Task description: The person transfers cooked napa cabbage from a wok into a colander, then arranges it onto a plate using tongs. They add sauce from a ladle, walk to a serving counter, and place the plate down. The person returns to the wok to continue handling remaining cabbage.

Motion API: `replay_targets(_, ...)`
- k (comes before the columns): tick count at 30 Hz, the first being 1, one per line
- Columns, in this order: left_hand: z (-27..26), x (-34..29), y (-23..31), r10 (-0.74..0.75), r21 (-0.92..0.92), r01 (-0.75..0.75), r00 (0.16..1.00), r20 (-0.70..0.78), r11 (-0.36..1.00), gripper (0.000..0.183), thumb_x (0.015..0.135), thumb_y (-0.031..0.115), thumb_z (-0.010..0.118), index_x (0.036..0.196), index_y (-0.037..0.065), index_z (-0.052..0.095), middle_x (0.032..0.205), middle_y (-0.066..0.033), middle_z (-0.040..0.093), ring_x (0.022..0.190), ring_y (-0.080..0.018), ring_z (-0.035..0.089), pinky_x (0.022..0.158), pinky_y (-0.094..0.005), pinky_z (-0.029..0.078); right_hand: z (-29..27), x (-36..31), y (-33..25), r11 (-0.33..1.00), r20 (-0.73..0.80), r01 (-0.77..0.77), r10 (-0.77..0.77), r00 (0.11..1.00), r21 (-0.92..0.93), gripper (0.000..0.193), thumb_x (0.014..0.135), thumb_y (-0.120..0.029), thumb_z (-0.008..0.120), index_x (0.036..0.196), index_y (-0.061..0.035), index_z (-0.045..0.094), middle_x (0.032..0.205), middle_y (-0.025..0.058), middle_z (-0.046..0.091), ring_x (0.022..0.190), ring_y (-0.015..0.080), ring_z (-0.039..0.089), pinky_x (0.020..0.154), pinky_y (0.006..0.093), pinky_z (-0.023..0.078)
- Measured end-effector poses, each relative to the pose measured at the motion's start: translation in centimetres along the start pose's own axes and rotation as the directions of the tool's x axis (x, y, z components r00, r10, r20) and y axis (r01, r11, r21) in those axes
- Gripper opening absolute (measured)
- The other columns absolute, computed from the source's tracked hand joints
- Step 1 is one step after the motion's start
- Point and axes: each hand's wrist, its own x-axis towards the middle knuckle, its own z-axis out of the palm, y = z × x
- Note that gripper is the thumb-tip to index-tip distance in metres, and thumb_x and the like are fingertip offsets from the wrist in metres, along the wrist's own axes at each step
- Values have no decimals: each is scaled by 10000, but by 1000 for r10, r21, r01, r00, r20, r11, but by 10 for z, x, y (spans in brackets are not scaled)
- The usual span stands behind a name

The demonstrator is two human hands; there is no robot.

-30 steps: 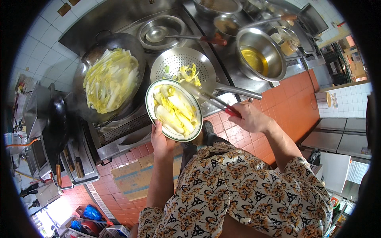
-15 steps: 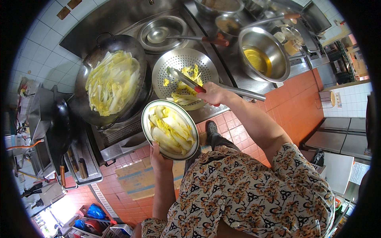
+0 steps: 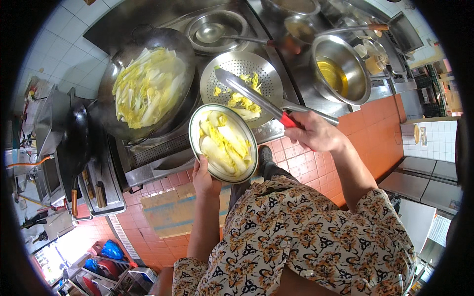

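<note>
Right hand grips tongs (apparently closed); left hand holds plate.

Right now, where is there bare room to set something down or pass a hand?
A bare steel strip lies between the strainer and yellow-liquid bowl; bare floor shows right of the right hand. It's crowded where wok, strainer and ladle basin cluster, the left hand's plate before them.

Tongs and plate crowd the strainer — its far rim lies open.
</note>
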Motion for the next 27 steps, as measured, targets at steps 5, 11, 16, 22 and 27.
replay_targets(5, 7, 8, -6, 7, -13, -5, 994, 108, 1000, 383, 1103, 140, 504, 1442, -36, 513, 1417, -159, 610, 1274, -290, 617, 1086, -430, 508, 20, -19, -1, 978, 9, 98, -98, 995, -182, 280, 1002, -238, 712, 1026, 27, 625, 759, 130, 676, 661, 229, 657, 617, 377, 509)
replay_targets(11, 10, 9, -11, -6, -40, 11, 990, 140, 999, 349, 1101, 138, 516, 1400, -39, 545, 1394, -153, 626, 1246, -278, 628, 1079, -420, 510, 43, -21, 9, 931, 49, 268, -264, 963, -249, 307, 945, -203, 745, 1109, 24, 619, 874, 216, 707, 831, 382, 699, 745, 448, 551)
replay_targets(16, 8, 10, -11, 1, -24, 3, 988, 153, 1000, 345, 1100, 139, 522, 1394, -38, 553, 1383, -153, 633, 1239, -276, 632, 1070, -421, 517, 41, -28, 20, 892, 157, 241, -194, 968, -382, 340, 930, -207, 738, 1145, 19, 604, 825, 206, 710, 808, 405, 716, 726, 454, 567)
replay_targets(22, 11, 7, -11, 2, 49, -7, 994, 108, 999, 412, 1110, 161, 484, 1483, -15, 467, 1473, -170, 562, 1322, -312, 580, 1137, -467, 465, 39, -35, 25, 949, -113, 84, -123, 986, -306, 277, 947, -211, 717, 1043, 25, 607, 788, 243, 686, 765, 428, 699, 684, 468, 543)
replay_targets(27, 10, -4, -5, 6, -5, -6, 998, 63, 1000, 403, 1093, 139, 524, 1462, -24, 506, 1428, -165, 604, 1272, -303, 616, 1090, -459, 510, 24, -8, 75, 932, -230, -121, 42, 972, -341, 347, 954, -288, 689, 1012, 52, 652, 897, 309, 686, 909, 481, 682, 791, 524, 527)
